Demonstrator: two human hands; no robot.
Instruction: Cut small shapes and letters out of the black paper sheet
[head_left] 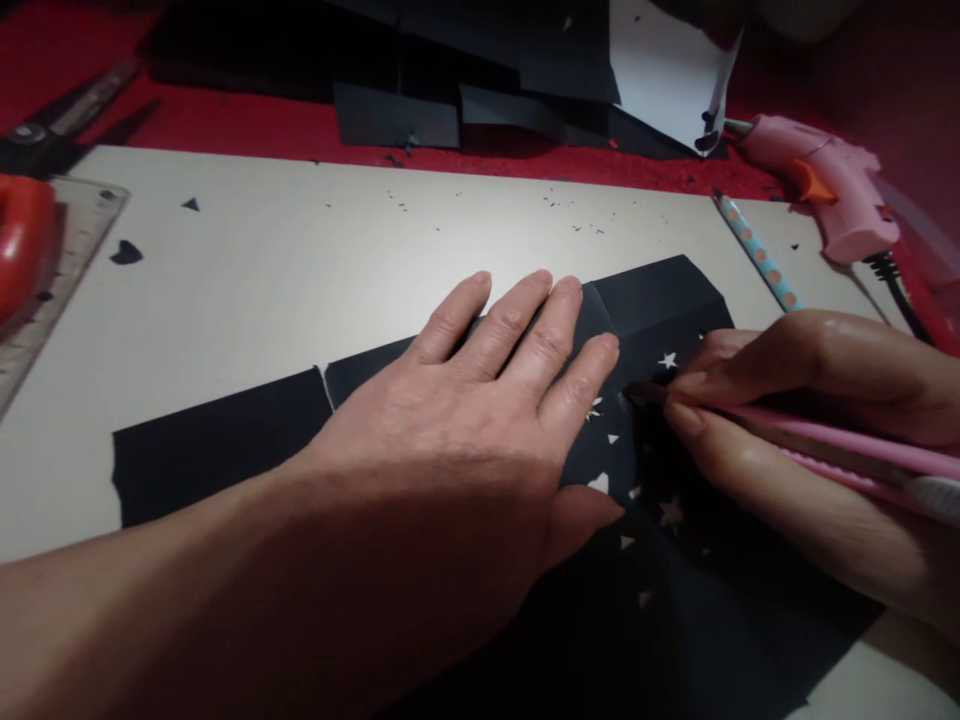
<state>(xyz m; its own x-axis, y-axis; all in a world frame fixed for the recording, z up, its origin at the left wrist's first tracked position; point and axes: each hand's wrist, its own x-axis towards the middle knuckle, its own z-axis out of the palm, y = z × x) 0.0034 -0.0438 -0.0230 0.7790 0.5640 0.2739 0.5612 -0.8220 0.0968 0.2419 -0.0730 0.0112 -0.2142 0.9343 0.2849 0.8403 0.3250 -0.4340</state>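
Flatly spread left hand [480, 430] on black card [697, 610], right hand [840, 378], grip closed around pink cutter [862, 441]

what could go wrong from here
The dark tip of the pink-handled tool in the right hand points toward the left hand, so a slip might nick a finger. Several cut-outs sit close together in the black card, so the narrow bits between them could tear. Shadow darkens the card near the tip, so a cut may stray.
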